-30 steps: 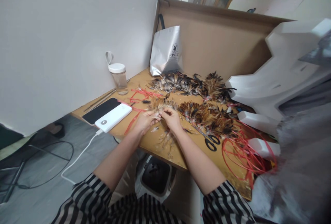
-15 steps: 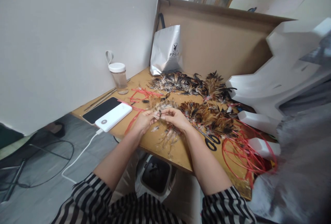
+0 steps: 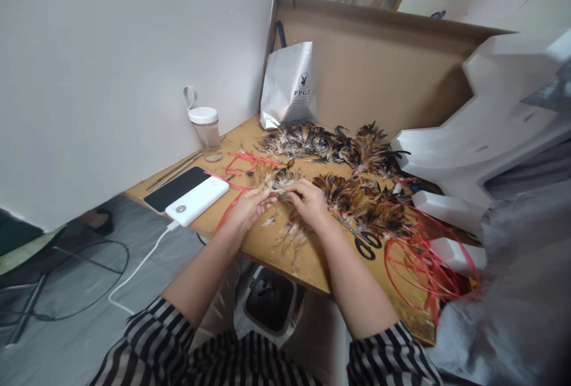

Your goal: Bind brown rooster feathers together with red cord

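Observation:
My left hand (image 3: pixel 251 209) is closed in a pinch on a small tuft of feathers (image 3: pixel 270 191) at the table's front half. Just to its right, my right hand (image 3: pixel 309 203) has thumb and fingertips pressed together; what lies between them is too small to make out. Pale brown loose feathers (image 3: pixel 266 175) lie right behind the fingertips. Brown feather bunches (image 3: pixel 363 198) spread to the right of my right hand, and a darker feather row (image 3: pixel 307 141) runs farther back. Black-handled scissors (image 3: pixel 366 244) rest near my right forearm, their blades partly under feathers.
Red plastic strips (image 3: pixel 419 261) tangle at the right edge, with more red strips (image 3: pixel 243 163) at left. A white power bank (image 3: pixel 198 200), phone (image 3: pixel 176 187) and lidded bottle (image 3: pixel 207 136) stand left. A silver bag (image 3: pixel 285 91) leans behind. Below is a bin (image 3: pixel 270 303).
My right hand has shifted slightly up and right, its fingertips moving apart from the left hand's. My left hand stays nearly in place, still pinching.

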`<control>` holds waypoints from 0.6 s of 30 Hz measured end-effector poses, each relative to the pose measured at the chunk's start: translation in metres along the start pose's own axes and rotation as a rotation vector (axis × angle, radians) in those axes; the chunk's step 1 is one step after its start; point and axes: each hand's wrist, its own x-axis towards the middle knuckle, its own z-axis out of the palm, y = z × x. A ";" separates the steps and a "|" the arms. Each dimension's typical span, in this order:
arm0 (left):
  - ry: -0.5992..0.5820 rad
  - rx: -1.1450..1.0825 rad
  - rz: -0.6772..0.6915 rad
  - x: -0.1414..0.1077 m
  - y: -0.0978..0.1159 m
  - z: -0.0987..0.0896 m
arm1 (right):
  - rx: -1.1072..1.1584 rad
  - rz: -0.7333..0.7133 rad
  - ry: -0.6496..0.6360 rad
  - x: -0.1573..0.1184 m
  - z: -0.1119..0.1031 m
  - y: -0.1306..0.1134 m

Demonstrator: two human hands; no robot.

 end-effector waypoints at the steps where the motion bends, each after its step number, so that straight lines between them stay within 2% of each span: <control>1: -0.004 -0.014 -0.007 0.000 0.000 -0.001 | -0.052 -0.037 0.011 0.000 -0.003 0.002; 7: -0.131 -0.050 -0.108 -0.002 0.002 -0.003 | -0.317 -0.198 0.006 -0.003 -0.011 0.010; 12: -0.177 -0.012 -0.141 -0.005 0.002 -0.001 | -0.347 -0.242 -0.033 -0.003 -0.007 0.007; 15: -0.159 0.008 -0.120 -0.004 0.001 0.000 | -0.278 -0.193 -0.005 -0.003 -0.002 0.004; 18: -0.106 0.022 -0.037 -0.002 -0.001 0.000 | -0.153 -0.034 0.154 -0.003 0.002 0.001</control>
